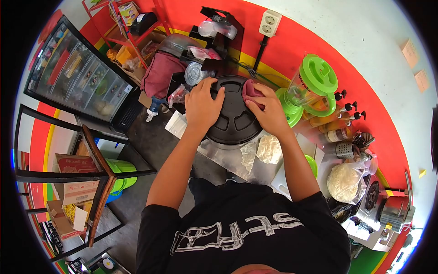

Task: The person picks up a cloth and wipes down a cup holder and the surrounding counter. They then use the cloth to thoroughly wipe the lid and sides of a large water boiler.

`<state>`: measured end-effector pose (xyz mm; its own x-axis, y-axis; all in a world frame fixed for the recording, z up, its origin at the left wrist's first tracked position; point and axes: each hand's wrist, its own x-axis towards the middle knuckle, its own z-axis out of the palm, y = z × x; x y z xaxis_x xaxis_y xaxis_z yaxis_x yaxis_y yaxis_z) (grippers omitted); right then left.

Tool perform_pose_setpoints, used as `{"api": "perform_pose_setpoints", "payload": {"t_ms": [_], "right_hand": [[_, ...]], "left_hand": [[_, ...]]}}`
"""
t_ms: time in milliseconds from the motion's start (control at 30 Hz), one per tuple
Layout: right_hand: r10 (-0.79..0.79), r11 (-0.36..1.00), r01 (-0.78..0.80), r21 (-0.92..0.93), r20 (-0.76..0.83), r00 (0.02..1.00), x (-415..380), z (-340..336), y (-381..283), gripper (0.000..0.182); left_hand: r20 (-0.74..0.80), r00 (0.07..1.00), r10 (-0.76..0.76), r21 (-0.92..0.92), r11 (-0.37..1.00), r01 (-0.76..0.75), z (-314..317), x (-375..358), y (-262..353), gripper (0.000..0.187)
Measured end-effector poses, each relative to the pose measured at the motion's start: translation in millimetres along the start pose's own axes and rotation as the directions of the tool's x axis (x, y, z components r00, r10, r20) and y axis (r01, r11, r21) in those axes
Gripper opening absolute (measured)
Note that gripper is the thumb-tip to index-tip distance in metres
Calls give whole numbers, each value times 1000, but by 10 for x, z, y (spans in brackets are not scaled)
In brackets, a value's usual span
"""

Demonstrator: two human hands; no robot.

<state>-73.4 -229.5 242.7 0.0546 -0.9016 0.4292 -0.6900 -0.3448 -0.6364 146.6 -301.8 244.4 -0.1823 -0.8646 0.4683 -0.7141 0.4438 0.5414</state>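
The left hand [203, 103] is lying open on the black lid [231, 109]; the right hand [267, 108] is gripping a maroon cloth [249, 90] at its right edge.

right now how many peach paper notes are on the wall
2: the upper note on the pale wall at the right, and the lower note just below it.

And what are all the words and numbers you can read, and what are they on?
Nothing reads clearly enough to quote.
Black shirt: big silvery letters, too fancy to be sure.
Red-and-brown box: lettering too blurred.
Two wall notes: any writing is too small.
Blender jug: marks too small.
Black lid and cloth: I see no words.
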Motion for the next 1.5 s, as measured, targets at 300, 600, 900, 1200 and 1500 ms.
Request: {"api": "perform_pose_setpoints", "payload": {"t_ms": [300, 600, 900, 1200, 1500], "right_hand": [[78, 967, -109, 229, 142, 987, 556, -133, 106, 33], [248, 959, -260, 108, 113, 962, 494, -64, 69, 33], [125, 941, -178, -288, -192, 973, 398, 75, -283, 23], [-75, 987, 82, -137, 56, 996, 310, -193, -130, 34], [-69, 929, 144, -341, 223, 972, -38, -270, -387, 48]], "left_hand": [[-18, 998, 55, -45, 997, -56, 35, 44, -89, 34], [0, 999, 32, 33, 999, -32, 6, 17, -37, 32], [22, 1000, 0, 54, 999, -1, -16, -5, -30, 34], [8, 1000, -22, 49, 999, 22, 0, -9, -29, 34], [-6, 998, -63, 65, 996, 63, -8, -13, 27, 30]]}}
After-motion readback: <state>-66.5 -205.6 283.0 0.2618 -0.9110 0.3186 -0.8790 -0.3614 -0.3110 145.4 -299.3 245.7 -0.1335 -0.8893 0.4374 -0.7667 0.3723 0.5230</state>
